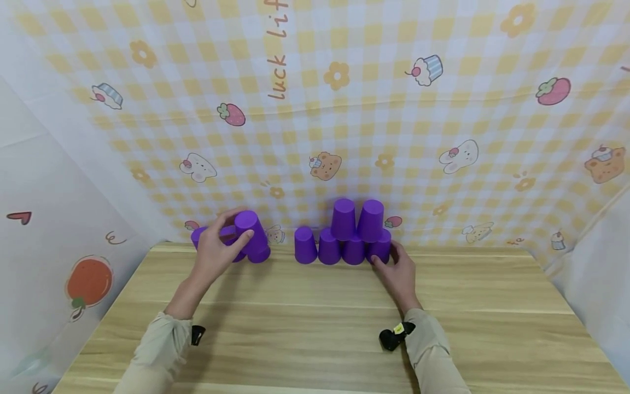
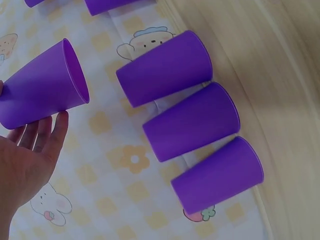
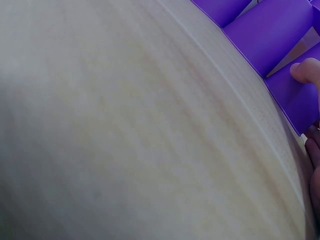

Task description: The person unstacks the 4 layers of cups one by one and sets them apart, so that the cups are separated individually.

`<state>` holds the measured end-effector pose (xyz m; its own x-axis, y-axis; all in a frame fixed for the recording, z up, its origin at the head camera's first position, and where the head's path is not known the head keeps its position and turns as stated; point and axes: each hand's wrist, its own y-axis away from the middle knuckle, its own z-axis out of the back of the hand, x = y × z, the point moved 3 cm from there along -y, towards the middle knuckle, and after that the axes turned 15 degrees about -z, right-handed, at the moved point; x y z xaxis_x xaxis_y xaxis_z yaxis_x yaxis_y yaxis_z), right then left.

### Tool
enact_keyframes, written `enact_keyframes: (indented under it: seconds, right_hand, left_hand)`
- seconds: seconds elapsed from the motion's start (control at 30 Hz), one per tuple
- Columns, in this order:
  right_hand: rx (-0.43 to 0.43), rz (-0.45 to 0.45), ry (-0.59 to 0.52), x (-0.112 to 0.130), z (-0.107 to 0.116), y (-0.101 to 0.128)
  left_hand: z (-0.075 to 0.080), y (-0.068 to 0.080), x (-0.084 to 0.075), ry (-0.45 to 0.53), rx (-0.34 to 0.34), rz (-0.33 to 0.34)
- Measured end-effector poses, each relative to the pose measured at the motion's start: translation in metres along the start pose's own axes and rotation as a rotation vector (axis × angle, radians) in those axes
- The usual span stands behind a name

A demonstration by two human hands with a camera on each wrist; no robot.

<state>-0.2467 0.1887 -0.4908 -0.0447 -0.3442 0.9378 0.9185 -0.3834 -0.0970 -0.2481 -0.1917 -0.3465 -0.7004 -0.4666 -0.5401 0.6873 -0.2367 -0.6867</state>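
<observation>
A purple cup (image 1: pixel 248 224) is held upside down in my left hand (image 1: pixel 216 249), thumb on one side and fingers on the other. In the left wrist view this cup (image 2: pixel 45 87) is raised apart from three upturned purple cups (image 2: pixel 217 175) standing in a row. To the right, several upturned cups (image 1: pixel 305 246) form a bottom row, and two more (image 1: pixel 344 219) sit on top of it. My right hand (image 1: pixel 401 271) grips the rightmost bottom cup (image 1: pixel 378 249), thumb on its front. The right wrist view shows the thumb pressed on that cup (image 3: pixel 292 100) at the frame's edge.
The wood-grain table (image 1: pixel 305 323) stretches in front of the cups. Behind them hangs a yellow checked cloth (image 1: pixel 295 137) with cartoon prints, close to the cup rows. A white printed cloth (image 1: pixel 59 191) borders the left side.
</observation>
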Motion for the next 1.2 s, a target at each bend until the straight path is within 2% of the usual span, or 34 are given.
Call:
enact_keyframes:
  seconds: [0.17, 0.33, 0.4, 0.43, 0.57, 0.63, 0.67, 0.93, 1.2]
  right_hand:
    - [0.002, -0.01, 0.003, 0.0, 0.0, 0.0]
    - [0.01, -0.017, -0.004, 0.0, 0.0, 0.0]
    - [0.01, -0.015, -0.009, 0.0, 0.0, -0.001]
    - [0.008, -0.017, -0.006, 0.0, 0.0, -0.001]
    - [0.009, -0.016, -0.002, 0.0, 0.0, -0.001]
    - [0.01, -0.018, 0.002, -0.001, 0.0, 0.0]
    - [0.012, -0.017, 0.002, -0.001, 0.0, 0.0]
    - [0.008, -0.019, 0.005, 0.0, 0.0, 0.0]
    - [0.012, -0.005, -0.005, 0.0, 0.0, 0.0]
  left_hand:
    - [0.007, 0.006, 0.004, 0.004, -0.024, 0.001]
    - [0.017, 0.016, 0.007, -0.018, -0.052, 0.038]
    - [0.02, 0.02, 0.007, -0.007, -0.064, 0.048]
    - [0.02, 0.023, 0.013, 0.043, -0.082, 0.032]
    - [0.025, 0.031, 0.016, 0.033, -0.084, 0.054]
    - [0.028, 0.034, 0.018, 0.011, -0.077, 0.077]
    - [0.029, 0.034, 0.014, -0.044, -0.056, 0.104]
    - [0.035, 0.046, 0.027, -0.113, -0.027, 0.184]
    - [0.039, 0.059, 0.04, -0.128, 0.04, 0.227]
